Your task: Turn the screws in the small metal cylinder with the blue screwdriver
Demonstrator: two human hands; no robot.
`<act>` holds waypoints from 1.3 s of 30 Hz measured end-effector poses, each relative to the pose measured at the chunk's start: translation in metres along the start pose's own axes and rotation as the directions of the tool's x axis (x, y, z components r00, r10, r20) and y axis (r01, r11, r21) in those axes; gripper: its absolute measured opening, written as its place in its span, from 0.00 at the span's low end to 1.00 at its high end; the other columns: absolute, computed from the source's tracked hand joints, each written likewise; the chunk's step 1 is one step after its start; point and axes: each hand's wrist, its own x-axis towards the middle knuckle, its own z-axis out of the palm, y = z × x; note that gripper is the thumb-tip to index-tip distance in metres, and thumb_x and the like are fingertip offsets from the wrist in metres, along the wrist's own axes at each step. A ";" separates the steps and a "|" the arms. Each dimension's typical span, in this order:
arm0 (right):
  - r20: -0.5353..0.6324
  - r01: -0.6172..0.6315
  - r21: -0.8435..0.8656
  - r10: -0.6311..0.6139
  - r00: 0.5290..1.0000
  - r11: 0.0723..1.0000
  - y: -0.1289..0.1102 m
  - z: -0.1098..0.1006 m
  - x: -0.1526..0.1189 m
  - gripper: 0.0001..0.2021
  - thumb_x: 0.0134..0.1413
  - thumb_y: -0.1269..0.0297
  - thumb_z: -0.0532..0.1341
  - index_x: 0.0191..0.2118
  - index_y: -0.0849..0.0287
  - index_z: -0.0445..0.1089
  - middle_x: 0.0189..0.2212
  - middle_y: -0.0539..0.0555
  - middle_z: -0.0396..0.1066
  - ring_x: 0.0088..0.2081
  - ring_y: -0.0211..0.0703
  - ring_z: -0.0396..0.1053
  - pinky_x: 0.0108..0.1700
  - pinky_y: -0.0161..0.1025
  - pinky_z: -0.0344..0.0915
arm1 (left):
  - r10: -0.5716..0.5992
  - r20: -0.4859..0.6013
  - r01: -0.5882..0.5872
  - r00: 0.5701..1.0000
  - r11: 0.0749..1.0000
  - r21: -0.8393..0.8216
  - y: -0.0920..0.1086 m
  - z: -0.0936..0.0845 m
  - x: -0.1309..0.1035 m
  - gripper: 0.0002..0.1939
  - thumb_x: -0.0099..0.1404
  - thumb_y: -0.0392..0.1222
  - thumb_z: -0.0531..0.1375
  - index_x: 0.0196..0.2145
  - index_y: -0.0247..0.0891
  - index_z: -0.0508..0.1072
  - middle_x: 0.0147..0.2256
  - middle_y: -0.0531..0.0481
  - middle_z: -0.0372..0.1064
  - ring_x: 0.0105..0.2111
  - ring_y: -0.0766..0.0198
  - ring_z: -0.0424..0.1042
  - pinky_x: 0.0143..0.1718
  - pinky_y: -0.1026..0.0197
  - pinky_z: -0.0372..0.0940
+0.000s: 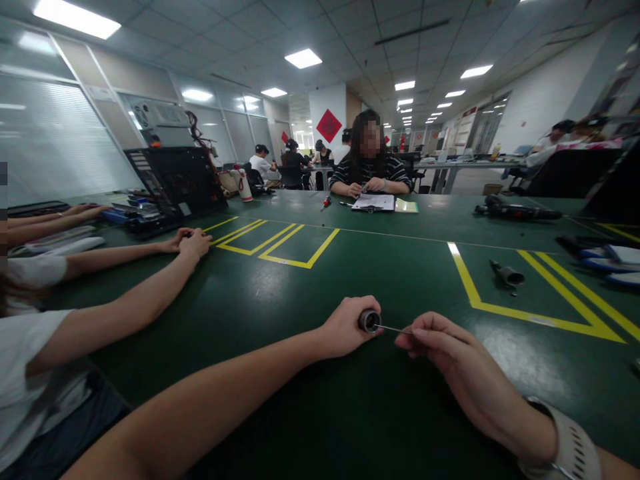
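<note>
Grey cylinder (369,322) at lower centre looked rigid, best side-held, as the left hand (345,330) clasped it and the right hand (453,357) pinched a rod (394,328).

At your 11 o'clock, a blk boxy PC case (187,180); your 12, wht paper sheet (377,201) on a blk clipboard (371,211), w/ red diamond-shaped wall decoration (329,125) beyond; your 1, blk elongated tool (515,209).
</note>
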 end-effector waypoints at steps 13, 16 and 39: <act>0.087 -0.146 0.341 0.124 0.988 0.929 0.005 -0.008 0.010 0.04 0.46 0.65 0.63 0.26 0.59 0.70 0.27 0.52 0.74 0.32 0.39 0.70 0.37 0.36 0.63 | -0.026 -0.054 0.018 0.998 0.990 -0.141 -0.001 0.003 -0.001 0.13 0.53 0.38 0.62 0.32 0.37 0.60 0.29 0.56 0.61 0.28 0.69 0.62 0.29 0.66 0.57; 0.065 -0.158 0.370 0.144 0.987 0.915 0.006 -0.008 0.011 0.04 0.45 0.65 0.64 0.25 0.59 0.71 0.25 0.51 0.74 0.31 0.38 0.69 0.37 0.36 0.63 | -0.039 -0.063 0.031 0.997 0.992 -0.119 -0.002 0.003 -0.001 0.13 0.53 0.37 0.62 0.33 0.37 0.59 0.29 0.56 0.61 0.28 0.69 0.62 0.28 0.66 0.57; -0.020 0.045 -0.178 -0.049 0.999 0.983 0.001 0.001 -0.003 0.07 0.49 0.61 0.60 0.28 0.58 0.69 0.29 0.52 0.73 0.37 0.45 0.68 0.42 0.42 0.58 | 0.137 0.087 -0.158 0.987 0.934 0.319 0.002 -0.003 -0.004 0.06 0.56 0.30 0.56 0.33 0.37 0.66 0.33 0.52 0.66 0.37 0.63 0.64 0.41 0.59 0.55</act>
